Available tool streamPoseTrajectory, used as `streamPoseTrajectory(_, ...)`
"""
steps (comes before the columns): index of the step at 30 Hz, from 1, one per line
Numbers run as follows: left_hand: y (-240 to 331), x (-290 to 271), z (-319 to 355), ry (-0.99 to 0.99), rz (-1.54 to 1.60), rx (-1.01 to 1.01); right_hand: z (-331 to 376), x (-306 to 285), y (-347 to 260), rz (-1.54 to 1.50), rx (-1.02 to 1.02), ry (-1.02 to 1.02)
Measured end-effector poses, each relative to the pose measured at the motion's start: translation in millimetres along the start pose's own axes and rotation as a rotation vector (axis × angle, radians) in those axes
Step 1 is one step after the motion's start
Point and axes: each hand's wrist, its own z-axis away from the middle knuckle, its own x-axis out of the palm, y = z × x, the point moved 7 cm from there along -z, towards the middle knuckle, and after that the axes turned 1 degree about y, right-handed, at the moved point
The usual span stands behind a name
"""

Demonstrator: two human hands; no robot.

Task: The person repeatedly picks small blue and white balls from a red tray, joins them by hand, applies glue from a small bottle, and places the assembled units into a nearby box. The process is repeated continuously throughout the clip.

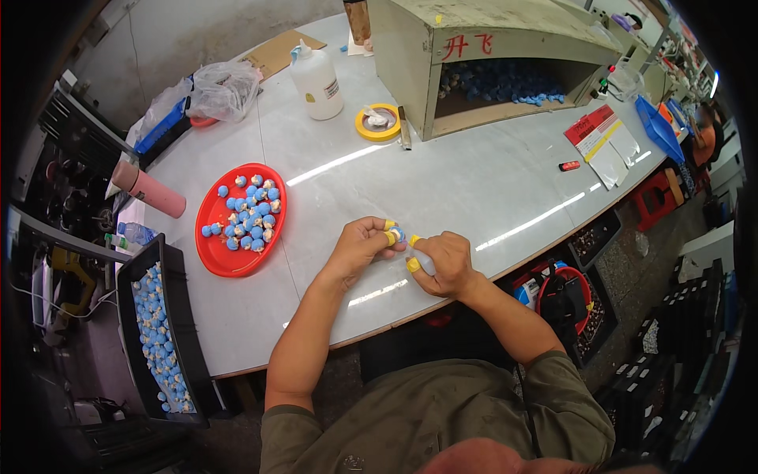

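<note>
Over the table's [474,182] near edge, the right hand [446,265] grips a small bottle [424,261], nozzle at the blue piece [397,234] pinched in the left hand [359,245], seemingly gluing, needing a steady squeeze; beyond sits the red tray [229,261].

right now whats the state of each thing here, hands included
left hand: pinching a small blue piece
right hand: closed around a small bottle
red tray: holds loose blue pieces
black bin: lined with blue pieces
white bottle: upright, capped
yellow tape roll: lying flat
wooden box: open-fronted, blue pieces inside
</note>
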Motion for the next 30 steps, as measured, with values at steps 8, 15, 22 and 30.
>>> streamPoseTrajectory(8, -1.6, 0.3, -0.3, -0.005, 0.009, -0.004, 0.1, -5.2, 7.4, -0.03, 0.077, 0.078)
streamPoseTrajectory(15, -2.2, 0.7, -0.9, -0.013, -0.005, 0.006, 1.6, -2.3, 10.7, -0.017, 0.099, 0.043)
streamPoseTrajectory(22, -3.1, -0.6, -1.2, 0.003, -0.011, -0.005, 2.1, -2.8, 9.0, -0.027, 0.08, 0.05)
streamPoseTrajectory(30, -0.8, 2.5, 1.4, -0.01, -0.016, -0.01, -0.3, -1.0, 11.4, -0.054, 0.102, 0.039)
